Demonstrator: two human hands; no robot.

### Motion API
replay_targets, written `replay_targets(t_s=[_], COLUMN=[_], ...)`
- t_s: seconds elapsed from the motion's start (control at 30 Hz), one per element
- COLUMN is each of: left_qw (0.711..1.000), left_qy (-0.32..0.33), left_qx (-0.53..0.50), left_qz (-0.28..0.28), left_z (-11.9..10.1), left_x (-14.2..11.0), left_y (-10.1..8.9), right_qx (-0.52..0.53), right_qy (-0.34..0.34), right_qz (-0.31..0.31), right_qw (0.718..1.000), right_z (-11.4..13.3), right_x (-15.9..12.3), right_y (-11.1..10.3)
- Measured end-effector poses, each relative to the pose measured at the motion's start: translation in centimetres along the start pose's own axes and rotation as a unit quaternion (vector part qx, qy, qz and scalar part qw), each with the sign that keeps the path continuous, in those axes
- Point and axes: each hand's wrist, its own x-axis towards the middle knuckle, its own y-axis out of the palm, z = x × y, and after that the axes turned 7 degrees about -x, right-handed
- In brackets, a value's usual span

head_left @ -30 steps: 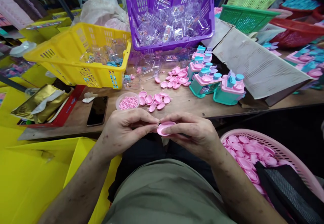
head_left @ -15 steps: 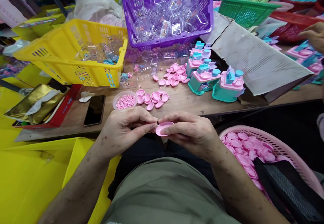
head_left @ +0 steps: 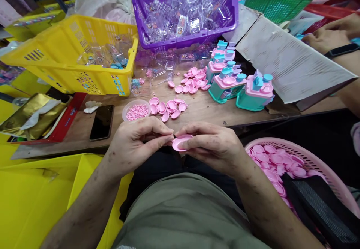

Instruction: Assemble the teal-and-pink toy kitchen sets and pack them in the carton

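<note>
Right hand (head_left: 218, 147): clamped on one dish (head_left: 180, 143), above the lap
Left hand (head_left: 135, 144): fingertips together at its end — anything between them hidden
Co-worker's hand (head_left: 322, 41): further into view; dish grip unchanged, seemingly undisturbed
Loose dishes (head_left: 176, 114): two bench piles — overlapping, uncountable
Toys (head_left: 250, 98): about four nearby
Phone (head_left: 101, 123): one

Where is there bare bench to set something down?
Bare bench lies between the near pans and the stoves; a narrower strip between phone and tub. Behind, packs and far pans crowd it.
</note>
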Motion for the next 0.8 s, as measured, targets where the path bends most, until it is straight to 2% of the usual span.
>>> replay_targets(t_s=[0.2,0.4,0.5,0.57,0.67,0.73,0.8], left_qw=[0.997,0.995,0.992,0.993,0.992,0.957,0.903], left_qy=[0.027,-0.011,-0.055,-0.073,-0.067,-0.077,-0.113], left_qx=[0.037,-0.045,-0.075,-0.058,0.109,0.277,0.415], left_qz=[0.066,0.092,0.090,0.067,0.000,-0.022,-0.004], left_z=[-0.3,0.9,1.8,2.3,3.3,4.7,6.5], left_x=[0.7,0.8,0.6,0.6,0.9,1.0,1.1], left_y=[-0.7,-0.5,-0.3,-1.1,-4.4,-7.4,-10.1], right_qx=[0.001,0.019,0.007,-0.030,-0.107,-0.152,-0.172], right_qy=[0.003,0.023,0.042,0.056,0.091,0.121,0.141], right_qz=[-0.009,-0.031,-0.036,-0.045,-0.044,-0.021,0.017], right_qw=[1.000,0.999,0.998,0.997,0.989,0.981,0.975], right_z=[-0.2,0.3,-1.1,-3.2,-7.6,-10.2,-12.2], right_x=[-0.3,-0.4,-0.6,-1.2,-2.6,-3.4,-3.4], right_y=[0.2,0.9,0.7,0.3,0.1,0.6,1.6])
